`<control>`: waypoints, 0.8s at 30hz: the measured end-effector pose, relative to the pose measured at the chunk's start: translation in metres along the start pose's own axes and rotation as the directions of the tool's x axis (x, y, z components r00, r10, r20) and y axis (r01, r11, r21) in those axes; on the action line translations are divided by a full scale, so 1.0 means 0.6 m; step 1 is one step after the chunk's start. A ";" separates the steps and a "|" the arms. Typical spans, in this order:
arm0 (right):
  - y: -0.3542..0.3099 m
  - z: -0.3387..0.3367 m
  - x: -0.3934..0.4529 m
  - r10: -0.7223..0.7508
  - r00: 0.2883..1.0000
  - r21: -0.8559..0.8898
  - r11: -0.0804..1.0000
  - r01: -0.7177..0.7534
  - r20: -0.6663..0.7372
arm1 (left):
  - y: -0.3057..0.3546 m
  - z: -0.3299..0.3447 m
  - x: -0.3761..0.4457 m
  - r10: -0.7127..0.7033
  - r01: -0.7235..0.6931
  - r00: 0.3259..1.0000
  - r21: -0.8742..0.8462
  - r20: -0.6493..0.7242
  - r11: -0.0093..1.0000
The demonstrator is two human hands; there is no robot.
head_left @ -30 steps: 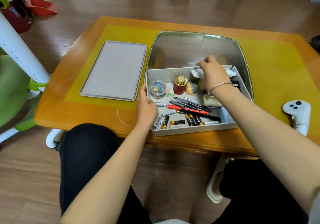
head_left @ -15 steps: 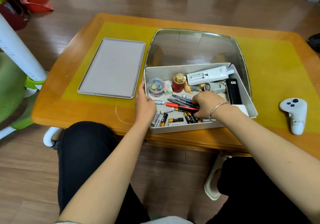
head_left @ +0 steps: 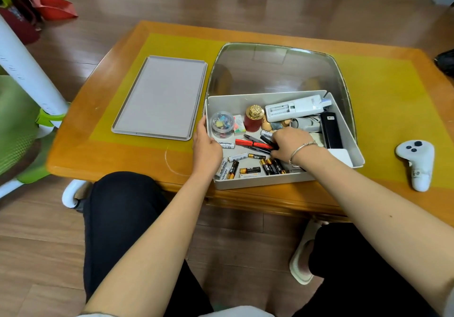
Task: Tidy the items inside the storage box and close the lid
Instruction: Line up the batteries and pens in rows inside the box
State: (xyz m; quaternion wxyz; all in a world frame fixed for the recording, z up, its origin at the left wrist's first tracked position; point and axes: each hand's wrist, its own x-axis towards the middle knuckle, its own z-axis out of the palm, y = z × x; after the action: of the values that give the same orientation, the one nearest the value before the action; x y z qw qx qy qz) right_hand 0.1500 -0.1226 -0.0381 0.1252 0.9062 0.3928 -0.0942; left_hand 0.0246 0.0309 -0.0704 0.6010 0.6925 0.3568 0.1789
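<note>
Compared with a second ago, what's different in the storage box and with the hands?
The right hand left the white remote at the back of the box, came toward the person and now grips the pens in the middle. The remote lies uncovered along the back wall. The left hand still holds the storage box by its left wall; the lid stays on the table.

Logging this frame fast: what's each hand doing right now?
Left hand: grips the box at its left wall.
Right hand: closed on the pens in the box.
</note>
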 end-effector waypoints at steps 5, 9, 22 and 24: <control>0.013 0.006 -0.006 -0.052 0.999 -0.008 0.999 0.052 -0.015 | -0.001 0.000 0.001 0.004 -0.004 1.000 -0.002 -0.003 1.000; 0.023 -0.007 -0.020 -0.088 0.986 0.207 0.971 0.116 -0.143 | 0.000 -0.001 -0.001 0.011 -0.011 1.000 -0.001 -0.004 1.000; 0.165 -0.022 -0.059 0.613 0.779 0.462 0.733 -0.499 -0.130 | 0.002 -0.001 -0.002 0.013 -0.013 1.000 0.022 -0.011 1.000; 0.170 -0.017 -0.058 0.609 0.788 0.440 0.735 -0.516 -0.093 | 0.002 -0.001 -0.002 0.011 -0.011 1.000 0.019 -0.009 1.000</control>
State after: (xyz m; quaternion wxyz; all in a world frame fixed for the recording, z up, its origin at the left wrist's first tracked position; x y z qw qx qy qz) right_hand 0.2022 -0.2110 -0.0035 -0.0826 0.9929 0.0827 -0.0220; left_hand 0.0237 0.0303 -0.0688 0.5919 0.6993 0.3571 0.1820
